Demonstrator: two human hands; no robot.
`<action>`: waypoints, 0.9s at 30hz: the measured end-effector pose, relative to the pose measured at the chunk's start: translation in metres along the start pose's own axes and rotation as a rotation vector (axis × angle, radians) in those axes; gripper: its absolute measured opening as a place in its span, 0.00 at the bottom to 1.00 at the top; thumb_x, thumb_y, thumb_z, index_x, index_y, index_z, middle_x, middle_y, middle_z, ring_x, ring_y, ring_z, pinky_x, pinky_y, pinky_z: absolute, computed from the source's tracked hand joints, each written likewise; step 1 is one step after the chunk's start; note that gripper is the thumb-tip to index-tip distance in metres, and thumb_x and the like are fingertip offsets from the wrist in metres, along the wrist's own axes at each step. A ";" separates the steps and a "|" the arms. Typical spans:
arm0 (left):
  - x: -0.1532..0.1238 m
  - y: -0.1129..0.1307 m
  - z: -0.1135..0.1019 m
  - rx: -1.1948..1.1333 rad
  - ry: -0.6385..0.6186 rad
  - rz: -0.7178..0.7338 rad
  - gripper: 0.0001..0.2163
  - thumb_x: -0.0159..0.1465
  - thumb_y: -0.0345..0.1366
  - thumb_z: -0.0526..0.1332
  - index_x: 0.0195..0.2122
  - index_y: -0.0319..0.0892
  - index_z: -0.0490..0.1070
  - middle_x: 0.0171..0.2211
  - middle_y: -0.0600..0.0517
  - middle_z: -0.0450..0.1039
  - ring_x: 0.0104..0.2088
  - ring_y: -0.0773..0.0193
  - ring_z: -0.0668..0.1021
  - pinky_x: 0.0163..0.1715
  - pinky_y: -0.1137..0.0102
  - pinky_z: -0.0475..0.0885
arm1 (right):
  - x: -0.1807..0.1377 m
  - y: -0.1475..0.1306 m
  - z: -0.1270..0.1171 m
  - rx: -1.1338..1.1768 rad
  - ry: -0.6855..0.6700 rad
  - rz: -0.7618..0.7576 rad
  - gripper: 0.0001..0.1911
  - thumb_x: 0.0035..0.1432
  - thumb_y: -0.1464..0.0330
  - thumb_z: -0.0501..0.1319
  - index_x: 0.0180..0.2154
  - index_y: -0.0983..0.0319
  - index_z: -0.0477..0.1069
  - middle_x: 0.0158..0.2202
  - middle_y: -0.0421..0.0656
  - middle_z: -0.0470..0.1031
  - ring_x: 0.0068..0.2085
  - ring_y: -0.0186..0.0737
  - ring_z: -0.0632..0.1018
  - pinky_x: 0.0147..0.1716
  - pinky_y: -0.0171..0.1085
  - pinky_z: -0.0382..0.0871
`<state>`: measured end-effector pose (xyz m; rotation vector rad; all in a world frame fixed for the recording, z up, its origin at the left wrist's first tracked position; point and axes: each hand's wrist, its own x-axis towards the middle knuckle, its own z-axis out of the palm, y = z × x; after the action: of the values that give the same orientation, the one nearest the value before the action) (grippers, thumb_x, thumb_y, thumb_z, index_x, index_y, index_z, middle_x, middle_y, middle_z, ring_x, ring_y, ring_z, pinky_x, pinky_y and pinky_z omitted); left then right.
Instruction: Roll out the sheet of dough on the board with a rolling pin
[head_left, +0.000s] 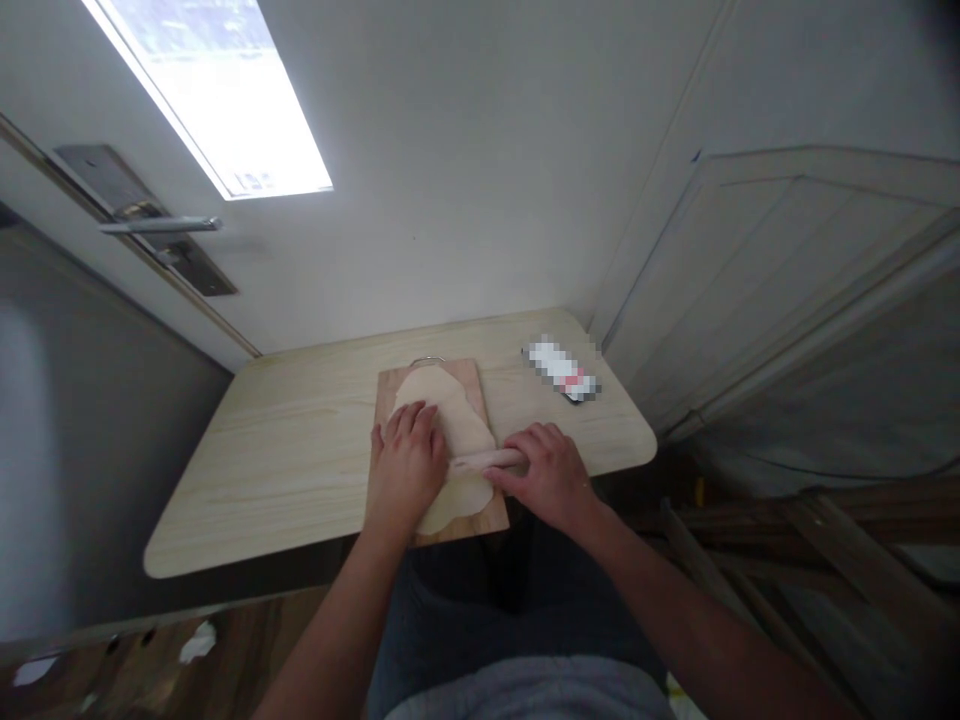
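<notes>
A flattened sheet of pale dough [461,415] lies on a wooden cutting board [495,517] with a metal handle at its far end. Across the dough's nearer part runs a thin rolling pin [480,460]. My right hand [549,470] is closed around the pin's right end, at the board's right edge. On the left side of the dough rests my left hand [411,455], palm down, fingers stretched forward. The pin's left end meets this hand's edge; whether it continues under the palm is hidden.
The board sits on a light wooden table [292,450] against a white door with a metal handle [161,225]. A blurred-out phone-like object [561,368] lies at the table's right. Wooden slats [750,570] stand at the lower right.
</notes>
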<state>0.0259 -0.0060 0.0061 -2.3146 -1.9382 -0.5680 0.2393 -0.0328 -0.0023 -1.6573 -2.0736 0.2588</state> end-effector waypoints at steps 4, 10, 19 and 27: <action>0.003 -0.004 0.006 0.039 0.021 -0.008 0.19 0.70 0.38 0.50 0.60 0.45 0.66 0.62 0.44 0.68 0.63 0.48 0.67 0.61 0.45 0.58 | 0.009 0.000 0.009 -0.042 0.065 -0.018 0.25 0.58 0.46 0.63 0.46 0.58 0.75 0.41 0.47 0.76 0.45 0.48 0.72 0.45 0.43 0.63; 0.013 -0.007 0.008 0.050 0.053 -0.023 0.19 0.70 0.38 0.49 0.60 0.45 0.66 0.61 0.43 0.69 0.60 0.47 0.69 0.61 0.47 0.58 | 0.026 0.002 0.020 -0.158 0.098 -0.019 0.28 0.67 0.48 0.52 0.53 0.62 0.71 0.45 0.51 0.76 0.46 0.49 0.72 0.44 0.43 0.63; 0.037 -0.013 0.009 0.082 -0.003 0.029 0.18 0.71 0.40 0.48 0.59 0.45 0.67 0.60 0.44 0.69 0.59 0.48 0.69 0.60 0.48 0.59 | 0.050 -0.010 0.017 -0.261 -0.011 0.108 0.25 0.67 0.51 0.52 0.56 0.59 0.69 0.48 0.50 0.74 0.48 0.50 0.72 0.44 0.44 0.64; 0.056 -0.020 0.016 0.089 0.029 0.051 0.17 0.71 0.40 0.49 0.57 0.43 0.68 0.58 0.43 0.70 0.56 0.47 0.71 0.57 0.51 0.61 | 0.068 -0.015 0.015 -0.288 -0.075 0.159 0.23 0.69 0.52 0.50 0.56 0.57 0.68 0.50 0.51 0.73 0.49 0.49 0.74 0.44 0.43 0.66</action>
<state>0.0181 0.0554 0.0058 -2.2815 -1.8464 -0.4971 0.2082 0.0305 0.0071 -2.0142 -2.1156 0.0764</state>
